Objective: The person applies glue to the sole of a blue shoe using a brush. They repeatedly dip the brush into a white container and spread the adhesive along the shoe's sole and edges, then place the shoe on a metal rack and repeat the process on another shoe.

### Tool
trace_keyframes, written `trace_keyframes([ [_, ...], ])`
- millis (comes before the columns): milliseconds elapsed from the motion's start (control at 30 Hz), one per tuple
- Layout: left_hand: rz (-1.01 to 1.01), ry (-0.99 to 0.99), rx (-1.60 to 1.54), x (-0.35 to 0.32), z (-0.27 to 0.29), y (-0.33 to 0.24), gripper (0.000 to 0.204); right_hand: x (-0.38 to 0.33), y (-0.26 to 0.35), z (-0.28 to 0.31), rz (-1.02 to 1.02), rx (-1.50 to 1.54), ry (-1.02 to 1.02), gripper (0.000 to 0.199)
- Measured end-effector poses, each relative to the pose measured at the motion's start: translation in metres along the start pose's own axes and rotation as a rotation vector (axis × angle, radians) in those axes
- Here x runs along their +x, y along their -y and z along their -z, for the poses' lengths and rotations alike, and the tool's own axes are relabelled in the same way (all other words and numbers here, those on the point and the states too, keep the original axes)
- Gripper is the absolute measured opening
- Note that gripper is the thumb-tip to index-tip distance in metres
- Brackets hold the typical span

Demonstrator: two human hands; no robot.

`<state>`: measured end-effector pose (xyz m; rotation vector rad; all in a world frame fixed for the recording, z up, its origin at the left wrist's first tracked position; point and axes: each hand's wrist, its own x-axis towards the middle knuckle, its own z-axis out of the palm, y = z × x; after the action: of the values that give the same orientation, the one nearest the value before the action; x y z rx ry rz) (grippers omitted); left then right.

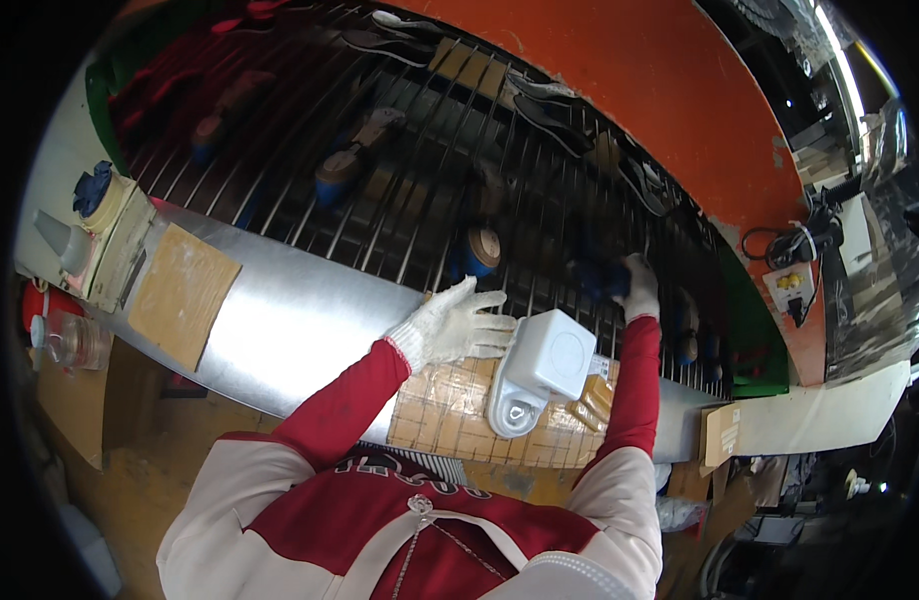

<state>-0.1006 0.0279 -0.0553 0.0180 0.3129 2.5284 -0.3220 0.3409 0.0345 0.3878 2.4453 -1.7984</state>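
My left hand (448, 325), in a white knit glove, is open with its fingers spread above the near edge of the metal-bar rack. Its fingertips are beside a white plastic box with a rounded base (552, 357). Just beyond the thumb, a blue shoe upper (478, 252) lies on the bars with its tan underside up. My right hand (638, 288), gloved too, reaches over the bars to the right and is closed on a dark blue shoe upper (602, 279). Shadow and blur hide part of that grip.
More shoe uppers (340, 172) and loose soles (550, 122) lie along the bars (280, 215). An orange panel (670, 60) curves over the far side. On the metal ledge (280, 325) rests a cardboard sheet (185, 297). A plastic bottle (77, 341) is at left, a power socket (792, 288) at right.
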Motion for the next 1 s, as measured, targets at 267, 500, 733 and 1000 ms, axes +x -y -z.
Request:
trace_keyframes([
  [267, -0.262, 0.049, 0.186, -0.010, -0.021, -0.002, 0.091, -0.139, 0.024, 0.000, 0.150, 0.613, 0.193, 0.026],
  [500, -0.298, 0.092, 0.391, -0.092, -0.069, 0.036, 0.105, -0.286, 0.002, -0.037, 0.311, 0.542, 0.504, 0.051],
  [733, -0.377, -0.087, 0.254, -0.161, -0.040, 0.071, 0.102, -0.348, -0.069, -0.007, 0.367, -0.064, 0.095, 0.041],
  [1000, -0.518, -0.111, 0.136, -0.198, -0.036, 0.058, 0.090, -0.357, -0.118, 0.023, 0.517, -0.882, -0.184, 0.009],
])
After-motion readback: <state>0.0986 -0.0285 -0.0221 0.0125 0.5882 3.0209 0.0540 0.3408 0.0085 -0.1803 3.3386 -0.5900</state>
